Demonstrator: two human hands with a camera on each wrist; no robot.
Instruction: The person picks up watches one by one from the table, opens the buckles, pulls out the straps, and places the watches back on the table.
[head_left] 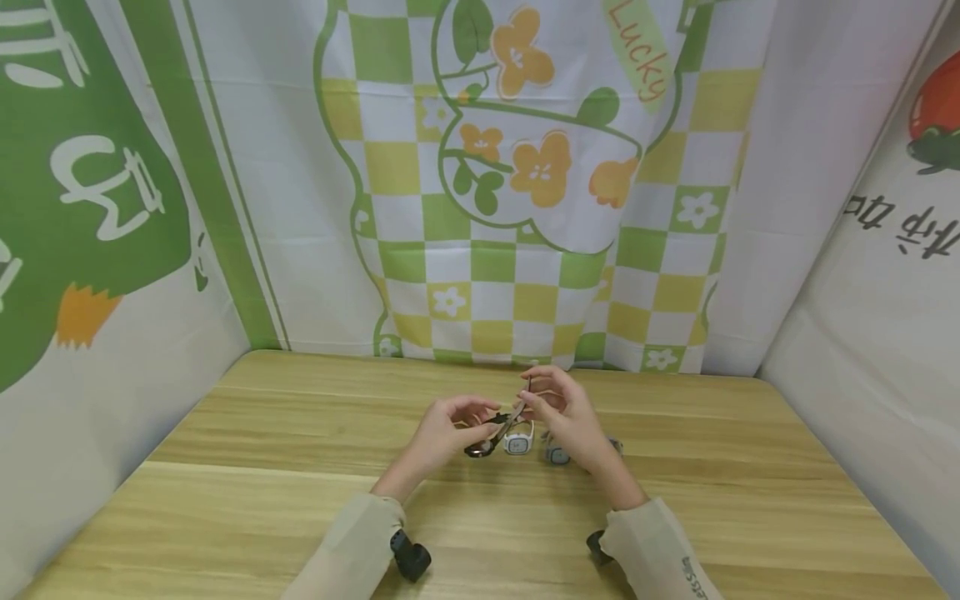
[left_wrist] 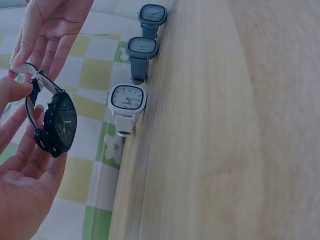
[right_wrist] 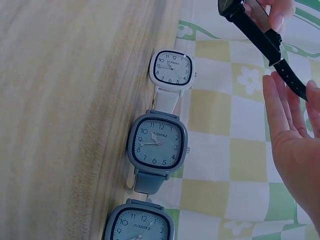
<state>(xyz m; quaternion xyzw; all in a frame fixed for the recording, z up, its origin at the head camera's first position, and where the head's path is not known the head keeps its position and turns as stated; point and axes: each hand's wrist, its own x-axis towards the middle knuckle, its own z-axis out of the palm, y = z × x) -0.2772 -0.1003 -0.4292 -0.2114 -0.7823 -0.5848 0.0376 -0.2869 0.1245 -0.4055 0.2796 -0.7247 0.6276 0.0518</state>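
Observation:
A black wristwatch (head_left: pixel 480 449) with a round dark dial is held up between the two hands. My left hand (head_left: pixel 444 432) grips it near the case, thumb on the strap. With thumb and fingers my right hand (head_left: pixel 573 419) pinches the free end of the strap (right_wrist: pixel 292 80). The strap is unfastened at that end; its inner side looks pale in the left wrist view, where the watch case (left_wrist: pixel 61 122) faces right. Close by the hands, a white square watch (head_left: pixel 517 443) stands on the table, its dial facing the person.
Beside the white watch stand two blue-grey square watches (right_wrist: pixel 157 142), partly hidden by the right forearm in the head view. All three form a row on the wooden table (head_left: pixel 247 467). A checked green and yellow curtain (head_left: pixel 450 275) hangs behind the table's far edge.

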